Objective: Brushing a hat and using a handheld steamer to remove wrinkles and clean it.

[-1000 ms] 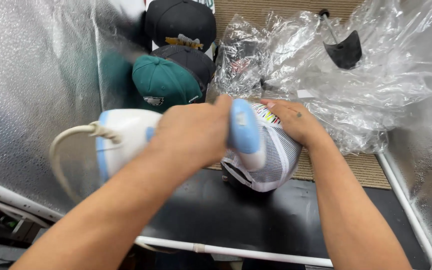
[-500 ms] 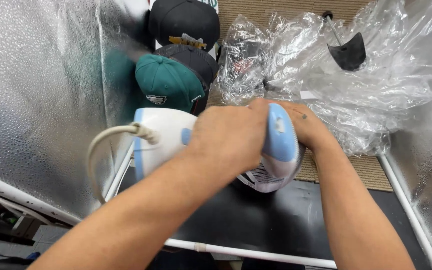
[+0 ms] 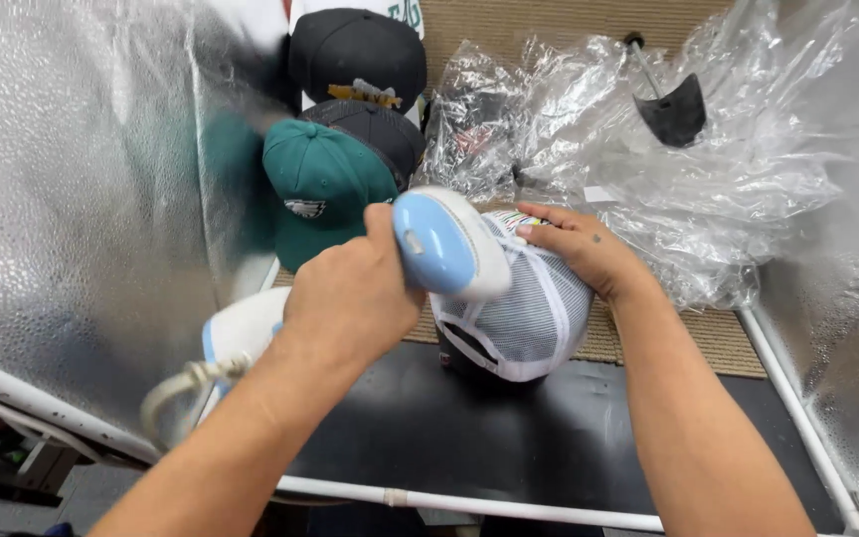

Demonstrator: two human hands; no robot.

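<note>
The left hand (image 3: 350, 298) grips a blue-and-white handheld steamer (image 3: 449, 244), its head pressed on the white mesh cap (image 3: 524, 318) that the right hand (image 3: 579, 249) steadies from behind. Steaming looks midway; green cap (image 3: 325, 189) and black caps (image 3: 360, 50) wait beyond the left hand.

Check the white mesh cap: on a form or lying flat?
On a form. The white mesh cap stands domed above the black mat; the right hand steadies it, the left hand holds the steamer against it.

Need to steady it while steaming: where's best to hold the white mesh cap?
Take the white mesh cap at its front panel, from the far right, where the right hand rests. The steamer in the left hand covers the near-left side.
</note>
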